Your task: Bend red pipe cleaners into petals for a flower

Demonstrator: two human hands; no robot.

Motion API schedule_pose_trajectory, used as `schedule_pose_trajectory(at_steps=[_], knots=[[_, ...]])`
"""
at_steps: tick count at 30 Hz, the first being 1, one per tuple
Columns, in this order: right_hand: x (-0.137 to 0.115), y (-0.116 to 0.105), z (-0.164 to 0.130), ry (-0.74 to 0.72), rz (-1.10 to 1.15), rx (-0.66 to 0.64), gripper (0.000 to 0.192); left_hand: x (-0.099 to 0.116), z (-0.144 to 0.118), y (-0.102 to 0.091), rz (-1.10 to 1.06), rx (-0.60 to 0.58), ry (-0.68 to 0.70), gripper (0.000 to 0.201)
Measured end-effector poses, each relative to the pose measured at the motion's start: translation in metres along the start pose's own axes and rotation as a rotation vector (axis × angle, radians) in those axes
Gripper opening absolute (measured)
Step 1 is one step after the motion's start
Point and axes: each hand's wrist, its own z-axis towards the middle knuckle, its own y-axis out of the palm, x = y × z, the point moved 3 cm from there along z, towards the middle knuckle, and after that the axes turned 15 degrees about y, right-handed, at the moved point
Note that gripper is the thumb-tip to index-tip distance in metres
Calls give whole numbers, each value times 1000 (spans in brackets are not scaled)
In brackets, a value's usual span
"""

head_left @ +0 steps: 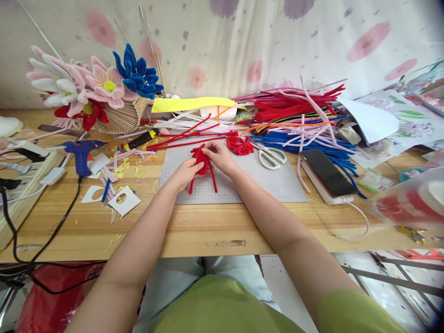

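- Wooden counter point(194, 231) fills the frame's middle, grey mat point(277, 180) at centre, floral cloth point(243, 41) behind.
- Both hands, left point(183, 173) and right point(220, 157), pinch red fuzzy stems point(202, 162), bent, ends splayed downward.

I can't see how the red pipe cleaners point(201, 163) are bent where my left hand point(185, 173) and right hand point(219, 157) cover them. The plastic tub point(409, 201) at the right is blurred and cut by the edge. The white lump point(9, 126) at the left edge is cropped. The phone point(328, 172) hides most of the pad under it.
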Motion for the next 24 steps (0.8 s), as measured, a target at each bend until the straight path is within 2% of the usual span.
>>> schedule_pose_trajectory(at_steps=[5,9,15,17,21,24], knots=[[-1,2,-3,24,62,-13,15,1,-3,7,-141,10,-53,16],[2,2,-5,101,126,-50,20,0,-3,8,-160,25,-72,15],[4,4,-12,242,174,-321,32,1,-3,9,-124,59,-34,13],[2,1,-12,241,174,-314,33,1,-4,9,-107,25,-27,16],[-3,-5,-9,148,85,-213,31,-3,-4,7,7,-38,-9,16],[-2,-7,-6,145,73,-226,33,-4,-3,4,52,-86,8,16]])
